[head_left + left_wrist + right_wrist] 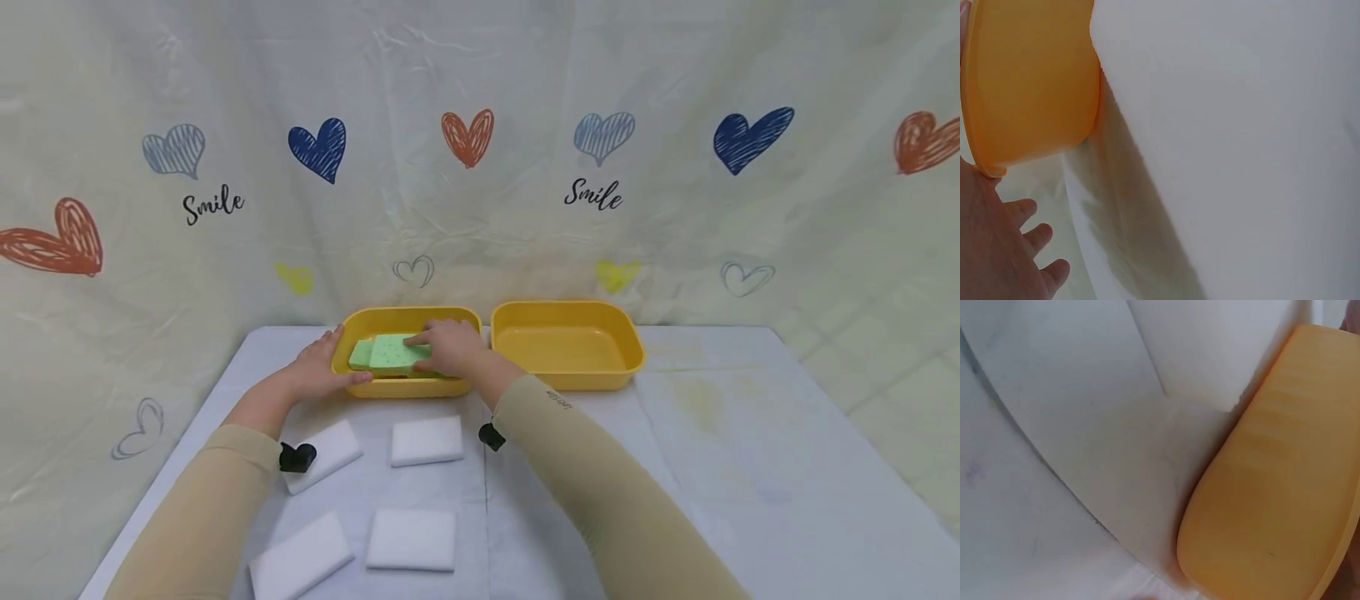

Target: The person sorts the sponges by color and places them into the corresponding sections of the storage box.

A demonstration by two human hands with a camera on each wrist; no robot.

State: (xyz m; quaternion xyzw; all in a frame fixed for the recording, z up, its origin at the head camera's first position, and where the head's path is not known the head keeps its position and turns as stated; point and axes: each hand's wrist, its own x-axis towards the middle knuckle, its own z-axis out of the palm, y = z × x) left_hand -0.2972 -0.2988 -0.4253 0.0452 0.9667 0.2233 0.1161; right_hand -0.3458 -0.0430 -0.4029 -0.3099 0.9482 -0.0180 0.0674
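Observation:
Green sponges (393, 354) lie overlapping in the left yellow tray (405, 389), at the back of the table. My right hand (453, 346) reaches over the tray's right side and grips the right part of the top sponge, index finger on its far side and thumb nearer the front. At the tray's left end my left hand (318, 371) rests against the rim, fingers spread and thumb along the front. In the left wrist view, the left hand (997, 244) touches the yellow rim with fingers extended outside. The right wrist view shows the tray's outer wall (1272, 475); the right fingers are mostly hidden.
A second yellow tray (562, 382) stands just right of the first, with nothing in it. Several white sponges lie on the table in front, among them one nearer the tray (427, 440) and one by the front (411, 540). A patterned curtain (525, 225) hangs behind.

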